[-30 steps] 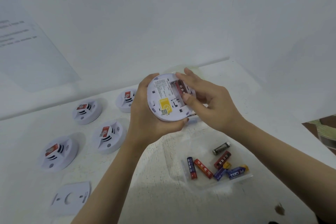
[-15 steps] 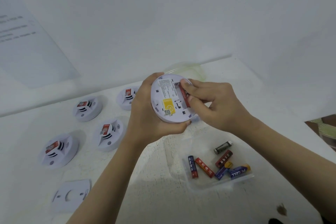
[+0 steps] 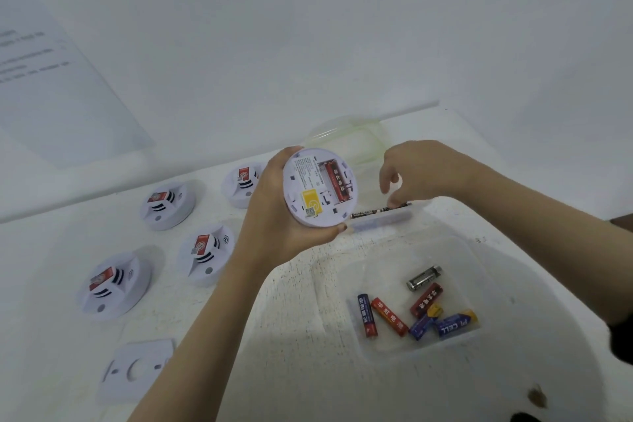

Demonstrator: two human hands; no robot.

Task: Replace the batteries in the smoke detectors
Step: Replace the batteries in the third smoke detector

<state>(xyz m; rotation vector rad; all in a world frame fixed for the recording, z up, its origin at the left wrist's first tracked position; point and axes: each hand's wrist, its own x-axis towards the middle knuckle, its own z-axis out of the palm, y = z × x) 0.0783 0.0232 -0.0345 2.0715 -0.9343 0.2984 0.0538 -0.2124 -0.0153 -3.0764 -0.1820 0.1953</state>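
Smoke detector (image 3: 308,192), 1 red battery (image 3: 337,183) seated, is gripped by the left hand (image 3: 270,216), while the right hand (image 3: 424,171), apart, is curled over a dark battery (image 3: 373,212), contact indiscernible; reversed polarity is risked by hasty insertion.

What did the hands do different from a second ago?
The right hand let go of the red battery, now seated in the smoke detector, and moved right, toward the dark battery on the table. The left hand still holds the detector; the four other detectors and the battery tray stayed put.
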